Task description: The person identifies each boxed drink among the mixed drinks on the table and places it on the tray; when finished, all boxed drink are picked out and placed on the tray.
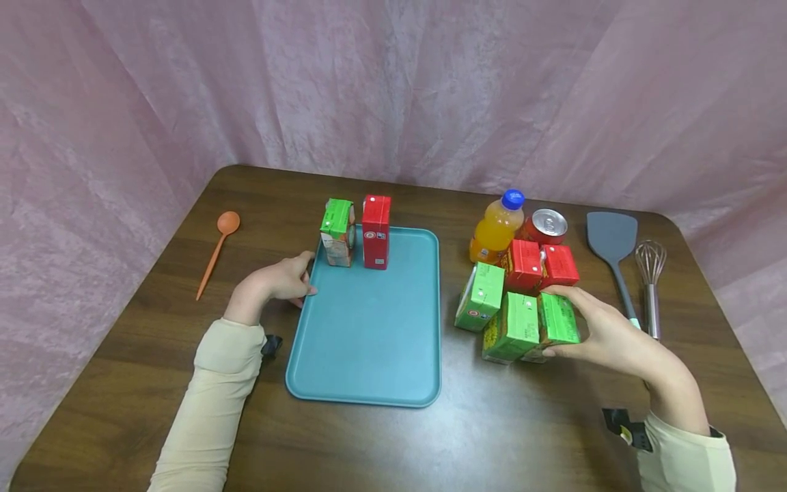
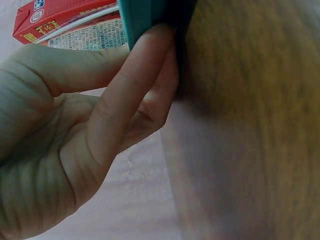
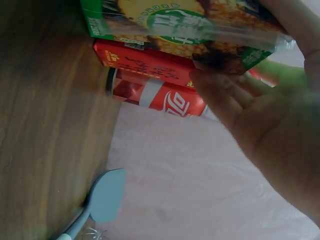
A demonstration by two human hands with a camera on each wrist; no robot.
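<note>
A blue tray (image 1: 369,328) is pinched by the left hand (image 1: 279,280); right of it, a green carton (image 1: 558,318) is gripped by the right hand (image 1: 609,335); the neighbouring carton (image 1: 519,320) could be toppled if brushed.

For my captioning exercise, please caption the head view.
Left hand pinches a teal rectangular tray, bearing a boxy green-topped carton and boxy red carton; right hand grips another green-topped carton.
</note>
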